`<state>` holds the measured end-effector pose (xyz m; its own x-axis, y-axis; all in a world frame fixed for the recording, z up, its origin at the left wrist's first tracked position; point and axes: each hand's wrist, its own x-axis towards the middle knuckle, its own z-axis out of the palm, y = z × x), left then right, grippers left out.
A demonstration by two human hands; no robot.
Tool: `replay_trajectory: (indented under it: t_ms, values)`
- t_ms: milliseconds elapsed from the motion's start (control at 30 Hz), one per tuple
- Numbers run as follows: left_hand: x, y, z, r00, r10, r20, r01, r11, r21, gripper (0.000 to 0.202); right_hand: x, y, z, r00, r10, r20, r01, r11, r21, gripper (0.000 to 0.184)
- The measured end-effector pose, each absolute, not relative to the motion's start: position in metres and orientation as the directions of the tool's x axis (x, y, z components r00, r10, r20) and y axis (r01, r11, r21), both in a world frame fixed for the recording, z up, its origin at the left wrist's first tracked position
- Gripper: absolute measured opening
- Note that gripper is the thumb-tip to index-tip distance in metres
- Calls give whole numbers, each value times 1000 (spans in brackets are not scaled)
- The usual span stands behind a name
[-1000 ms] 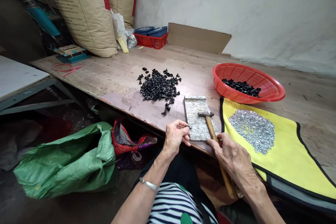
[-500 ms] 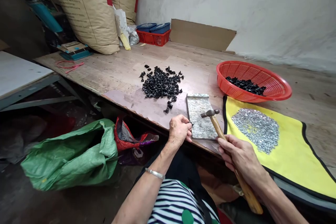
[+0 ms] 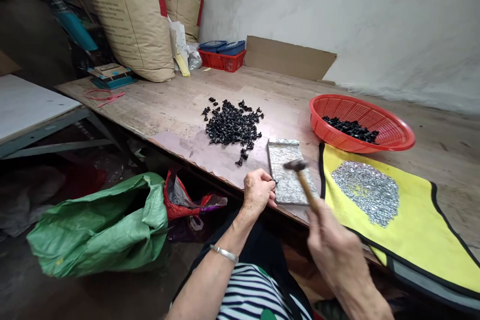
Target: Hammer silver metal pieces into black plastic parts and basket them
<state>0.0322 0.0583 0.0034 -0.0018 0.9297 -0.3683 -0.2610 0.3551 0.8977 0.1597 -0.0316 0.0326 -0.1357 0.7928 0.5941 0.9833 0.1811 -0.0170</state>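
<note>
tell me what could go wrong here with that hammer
The blurred hammer in the right hand is right beside the left hand, so a miss could hit those fingers. The small metal piece pinched at the mottled plate's edge might slip. The plate sits near the table's front edge, so a dropped piece could fall below.

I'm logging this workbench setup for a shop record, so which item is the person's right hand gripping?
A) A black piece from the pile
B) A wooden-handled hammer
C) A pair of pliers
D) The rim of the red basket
B. The right hand is wrapped around the wooden handle of a hammer, whose metal head sits above a mottled grey plate.
</note>
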Motion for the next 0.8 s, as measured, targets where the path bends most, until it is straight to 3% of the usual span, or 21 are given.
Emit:
replay_trajectory:
  t_ms: [67,167,433,600,733,800]
  values:
    - [32,59,4,-11,927,-375,-253,361,898,14,156,-32,26,-148,853,501,988,146,45,27]
    - [32,59,5,-6,925,-380,-257,366,895,14,155,-32,21,-109,898,427,994,101,42,25]
    - [32,59,7,5,921,-390,-260,377,889,15,160,-36,35,-121,876,468,989,146,-17,31]
    - [32,58,9,13,923,-384,-274,372,887,15,155,-39,37,-67,819,570,994,106,-36,38]
    - [31,57,10,-9,924,-381,-258,366,894,17,153,-36,28,-74,929,363,997,66,36,36]
    - [31,57,10,-15,923,-383,-252,367,895,17,154,-35,31,-53,933,356,999,48,24,35]
